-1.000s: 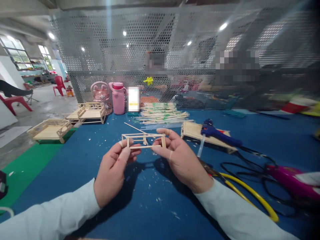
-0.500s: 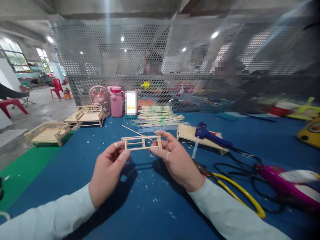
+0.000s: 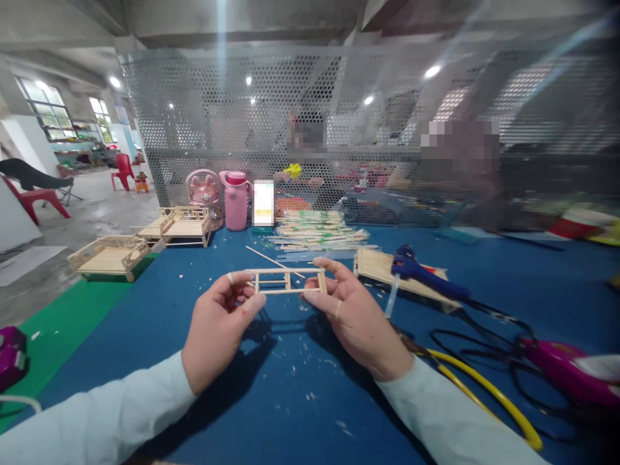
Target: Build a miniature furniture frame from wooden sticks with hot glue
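Note:
Between my two hands a small wooden stick frame (image 3: 289, 281) is held up above the blue table. It is a long rectangle with crossbars inside. The thumb and fingers of my left hand (image 3: 220, 323) pinch its left end. At the right end, my right hand (image 3: 361, 316) grips it the same way. A loose thin stick (image 3: 271, 260) lies on the table behind the frame. To the right of my right hand, a blue glue gun (image 3: 429, 274) with a clear glue stick at its tip rests across a flat wooden stick piece (image 3: 378, 268).
Small wooden model beds (image 3: 109, 258) stand at the left. A pile of sticks (image 3: 314, 232), a pink bottle (image 3: 236, 203) and a lit phone (image 3: 263, 203) line the back before a perforated screen (image 3: 208, 110). Yellow-handled pliers (image 3: 494, 394) and black cables are at right. People sit beyond the screen.
My view has turned a little left, so everything sits further right. The frame has tilted slightly, showing its inner crossbars more openly. Both hands keep their hold.

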The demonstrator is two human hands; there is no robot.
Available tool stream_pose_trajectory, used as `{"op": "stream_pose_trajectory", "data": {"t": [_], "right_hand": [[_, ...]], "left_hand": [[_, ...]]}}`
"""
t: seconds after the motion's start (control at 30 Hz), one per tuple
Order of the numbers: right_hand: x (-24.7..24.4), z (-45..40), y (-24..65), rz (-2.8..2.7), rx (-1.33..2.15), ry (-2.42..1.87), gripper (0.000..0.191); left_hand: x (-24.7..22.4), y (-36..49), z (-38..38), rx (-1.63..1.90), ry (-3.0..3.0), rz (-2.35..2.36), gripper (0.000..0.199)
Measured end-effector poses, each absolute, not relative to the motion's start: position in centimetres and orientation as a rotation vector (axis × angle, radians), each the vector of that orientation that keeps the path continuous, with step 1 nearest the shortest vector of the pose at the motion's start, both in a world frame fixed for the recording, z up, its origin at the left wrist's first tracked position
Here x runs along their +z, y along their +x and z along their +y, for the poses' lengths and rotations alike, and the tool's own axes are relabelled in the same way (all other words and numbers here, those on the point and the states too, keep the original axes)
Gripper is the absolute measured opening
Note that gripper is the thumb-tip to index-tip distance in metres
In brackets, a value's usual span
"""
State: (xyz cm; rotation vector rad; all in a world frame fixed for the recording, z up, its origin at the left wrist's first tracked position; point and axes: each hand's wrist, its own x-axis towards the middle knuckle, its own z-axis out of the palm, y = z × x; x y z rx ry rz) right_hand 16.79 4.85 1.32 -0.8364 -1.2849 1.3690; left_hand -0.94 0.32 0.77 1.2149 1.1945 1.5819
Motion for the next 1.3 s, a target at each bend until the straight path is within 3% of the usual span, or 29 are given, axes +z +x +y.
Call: {"op": "stream_pose_trajectory", "data": {"t": [0.2, 0.43, 0.6, 0.63, 0.7, 0.73, 0.77, 0.9, 1.07, 1.3], "right_hand": [[1.2, 5.4, 16.8, -1.390, 1.250, -0.845, 0.050], [-0.4, 6.6, 16.4, -1.827, 0.540, -1.050, 0.036], [-0.7, 6.3, 16.9, -1.976, 0.266, -1.200, 0.060], [-0.6, 5.7, 17.0, -1.957, 0.149, -1.205, 0.055], [-0.4, 4.5, 16.8, -2.015, -0.028, -1.129, 0.026], [-0.4, 3.9, 16.6, -2.106, -0.045, -1.063, 0.014], [-0.5, 3.4, 16.2, -2.226, -0.035, -1.005, 0.013], [-1.2, 3.3, 14.2, -2.571, -0.111, -1.177, 0.032], [-1.3, 4.3, 13.3, -2.653, -0.182, -1.331, 0.022], [0.1, 2.6, 14.8, -2.687, -0.168, -1.355, 0.022]], "left_hand": [[0.4, -1.2, 0.4, 1.610, 1.272, 1.211, 0.025], [-1.2, -1.9, 1.8, 1.606, 1.390, 1.284, 0.028], [-2.2, -1.9, 2.6, 1.520, 1.410, 1.357, 0.027], [-2.4, -1.9, 2.7, 1.496, 1.410, 1.360, 0.028], [-2.6, -1.9, 2.7, 1.457, 1.424, 1.370, 0.028], [-2.8, -1.8, 2.7, 1.441, 1.439, 1.376, 0.027], [-3.0, -1.9, 2.7, 1.426, 1.459, 1.382, 0.026], [-3.5, -2.2, 2.8, 1.333, 1.573, 1.417, 0.026], [-3.6, -2.4, 2.7, 1.228, 1.643, 1.474, 0.061], [-2.6, -2.5, 2.8, 1.161, 1.631, 1.498, 0.068]]}}
